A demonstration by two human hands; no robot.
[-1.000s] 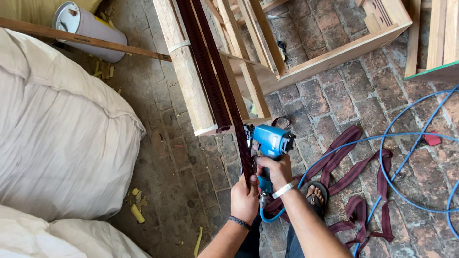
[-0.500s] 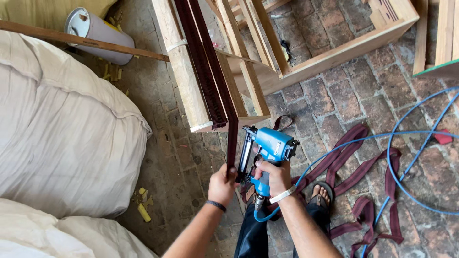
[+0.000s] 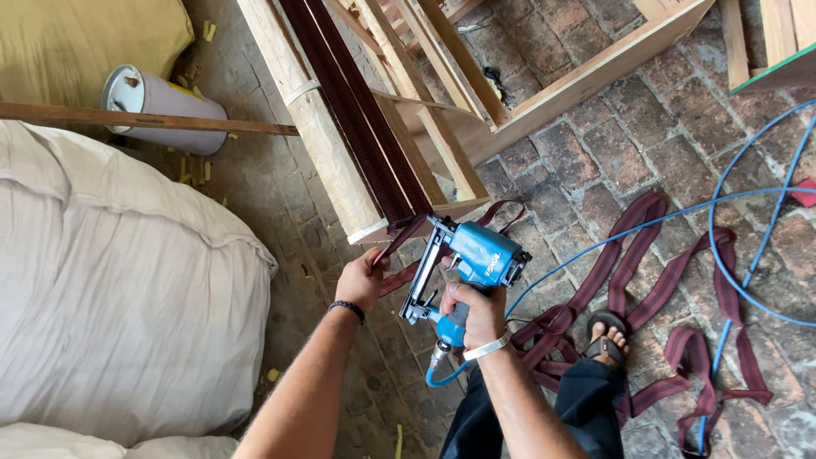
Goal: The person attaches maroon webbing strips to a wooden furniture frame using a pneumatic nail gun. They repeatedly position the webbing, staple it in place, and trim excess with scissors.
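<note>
Webbing strap (image 3: pixel 399 242), maroon, limp and light, is hanging off the wooden frame's (image 3: pixel 327 140) end at centre; it looks best pinched near that edge. Left hand (image 3: pixel 364 280) is closing around its loose end at seven o'clock of the frame. Right hand (image 3: pixel 473 316) is gripping a blue pneumatic stapler (image 3: pixel 463 272), seemingly heavy and rigid. Blue air hose (image 3: pixel 731 229) and loose straps (image 3: pixel 629 297) are cluttering the brick floor at three o'clock.

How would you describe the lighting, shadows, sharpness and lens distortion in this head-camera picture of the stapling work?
Head view: soft, even daylight, no glare; only faint shadow under the wooden frame. The right hand gripping the blue staple gun and the left hand pinching the maroon webbing are sharp, without visible motion blur. The wide lens splays the frame's boards outward.
</note>
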